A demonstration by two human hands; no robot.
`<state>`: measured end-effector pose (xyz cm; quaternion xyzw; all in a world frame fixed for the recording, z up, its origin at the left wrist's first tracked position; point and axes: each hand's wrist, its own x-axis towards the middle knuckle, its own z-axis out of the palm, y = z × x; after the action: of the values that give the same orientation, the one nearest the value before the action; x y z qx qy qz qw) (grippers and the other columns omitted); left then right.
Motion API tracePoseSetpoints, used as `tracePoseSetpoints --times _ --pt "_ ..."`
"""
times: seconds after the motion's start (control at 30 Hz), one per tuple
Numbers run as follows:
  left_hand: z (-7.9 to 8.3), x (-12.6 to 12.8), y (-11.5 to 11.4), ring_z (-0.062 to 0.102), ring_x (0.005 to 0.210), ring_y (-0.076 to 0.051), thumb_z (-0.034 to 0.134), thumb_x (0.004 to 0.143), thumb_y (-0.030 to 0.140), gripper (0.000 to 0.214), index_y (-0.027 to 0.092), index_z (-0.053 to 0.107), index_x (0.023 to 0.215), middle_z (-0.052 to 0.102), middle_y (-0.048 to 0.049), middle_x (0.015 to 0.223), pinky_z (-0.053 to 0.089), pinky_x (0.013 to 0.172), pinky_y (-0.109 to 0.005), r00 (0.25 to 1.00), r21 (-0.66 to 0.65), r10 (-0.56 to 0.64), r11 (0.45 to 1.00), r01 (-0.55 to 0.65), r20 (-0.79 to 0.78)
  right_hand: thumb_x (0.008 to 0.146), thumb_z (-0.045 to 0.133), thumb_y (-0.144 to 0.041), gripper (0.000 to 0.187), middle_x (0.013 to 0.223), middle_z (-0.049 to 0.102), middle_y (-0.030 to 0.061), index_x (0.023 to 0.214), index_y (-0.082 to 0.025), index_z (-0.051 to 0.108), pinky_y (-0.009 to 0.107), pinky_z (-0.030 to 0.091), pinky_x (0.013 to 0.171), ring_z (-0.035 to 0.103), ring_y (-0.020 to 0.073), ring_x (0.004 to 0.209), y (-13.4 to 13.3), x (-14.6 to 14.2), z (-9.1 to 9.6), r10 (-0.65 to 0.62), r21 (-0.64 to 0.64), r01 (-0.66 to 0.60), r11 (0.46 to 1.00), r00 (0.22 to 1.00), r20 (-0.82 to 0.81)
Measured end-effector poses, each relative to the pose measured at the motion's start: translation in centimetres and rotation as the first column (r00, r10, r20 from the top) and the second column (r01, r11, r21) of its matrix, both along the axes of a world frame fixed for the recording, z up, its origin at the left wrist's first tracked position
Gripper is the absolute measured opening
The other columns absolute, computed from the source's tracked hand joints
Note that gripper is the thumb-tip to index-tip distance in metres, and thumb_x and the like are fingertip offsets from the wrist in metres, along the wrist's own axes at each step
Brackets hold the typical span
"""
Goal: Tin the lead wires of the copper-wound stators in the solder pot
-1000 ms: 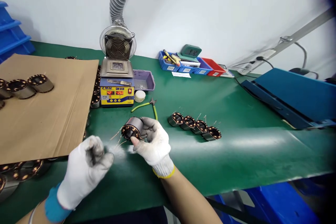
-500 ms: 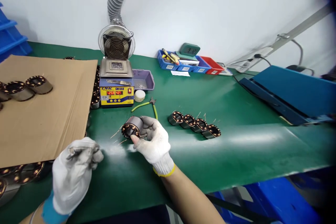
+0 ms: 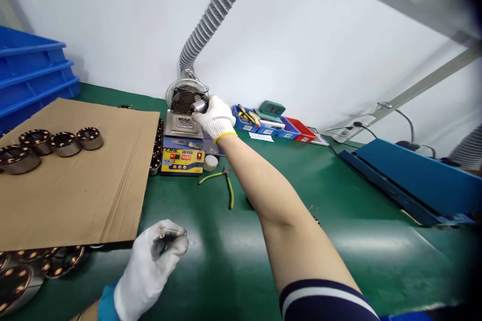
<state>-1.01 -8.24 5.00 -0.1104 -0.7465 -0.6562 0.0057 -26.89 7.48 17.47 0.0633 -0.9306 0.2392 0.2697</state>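
My right hand (image 3: 216, 118), in a white glove, reaches far forward and is closed around a wound motor stator (image 3: 201, 105). It holds the stator tilted, just above the small square bath of the solder pot (image 3: 183, 156), in front of the round fan grille (image 3: 183, 102). Part of the stator is hidden by my fingers. My left hand (image 3: 152, 266), also gloved, hovers over the green table near the cardboard's corner. Its fingers are curled in with the tips close together, and I see nothing in them. Green-handled pliers (image 3: 226, 172) lie right of the solder pot.
Several stators (image 3: 66, 144) stand on a cardboard sheet (image 3: 94, 200), which lies over more stators (image 3: 62, 261). Blue crates (image 3: 33, 72) are stacked at the left. A white round tub (image 3: 211, 162), small parts bins (image 3: 288, 129) and a blue panel (image 3: 410, 175) are farther right.
My right hand has carried the stator forward and up from the table to the solder pot. My left hand has shifted right. The view has tilted, and my right arm now covers the row of stators.
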Motion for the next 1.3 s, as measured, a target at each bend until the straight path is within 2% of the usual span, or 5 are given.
tracePoseSetpoints --times 0.3,0.83,1.1,1.2,1.3 --pt "-0.3 -0.1 0.1 0.046 0.061 -0.009 0.05 0.087 0.057 0.047 0.011 0.049 0.08 0.05 -0.0058 0.073 0.039 0.055 -0.02 0.984 0.092 -0.06 0.995 0.045 0.167 0.069 0.064 -0.041 0.049 0.105 0.055 0.0106 0.109 -0.016 0.051 0.046 0.048 0.076 0.057 0.0321 0.096 -3.4 -2.3 -0.1 -0.023 0.265 0.005 0.964 0.998 0.063" --pt "0.7 -0.2 0.2 0.047 0.063 -0.01 0.05 0.08 0.067 0.059 0.009 0.05 0.085 0.052 -0.0076 0.075 0.043 0.059 -0.022 0.977 0.061 -0.004 0.998 -0.009 0.211 0.069 0.062 -0.039 0.046 0.106 0.056 0.0103 0.108 -0.017 0.052 0.045 0.049 0.076 0.057 0.0313 0.097 -3.6 -2.1 0.7 -0.045 0.296 0.027 0.955 0.998 0.052" --pt "0.4 -0.9 0.7 0.058 0.09 -0.017 0.061 0.07 0.07 0.085 0.005 0.04 0.121 0.054 -0.0182 0.111 0.05 0.072 -0.025 0.961 0.189 0.087 0.972 -0.139 0.262 0.06 0.067 -0.047 0.054 0.096 0.063 0.0048 0.106 -0.02 0.062 0.043 0.048 0.084 0.059 0.0277 0.094 -1.4 4.0 0.5 0.073 -0.192 -0.063 0.979 0.996 0.046" --pt "-0.9 -1.1 0.6 0.052 0.114 -0.017 0.053 0.086 0.056 0.071 0.013 0.029 0.137 0.041 -0.0152 0.136 0.048 0.092 -0.026 0.986 0.218 0.144 0.963 -0.159 0.082 0.057 0.073 -0.042 0.073 0.097 0.064 0.0062 0.121 -0.015 0.054 0.033 0.051 0.079 0.061 0.0196 0.084 -1.9 8.7 -2.7 0.279 -0.577 -0.104 0.81 0.934 0.223" --pt "-2.5 -1.3 0.4 0.034 0.134 -0.017 0.043 0.095 0.042 0.058 0.016 0.025 0.144 0.028 -0.0104 0.148 0.036 0.109 -0.031 0.958 0.029 0.238 0.971 -0.236 -0.159 0.064 0.068 -0.046 0.095 0.103 0.062 0.0099 0.145 -0.016 0.029 0.035 0.051 0.067 0.061 0.0202 0.076 -2.9 14.4 -6.7 0.545 -0.783 -0.045 0.621 0.743 0.389"
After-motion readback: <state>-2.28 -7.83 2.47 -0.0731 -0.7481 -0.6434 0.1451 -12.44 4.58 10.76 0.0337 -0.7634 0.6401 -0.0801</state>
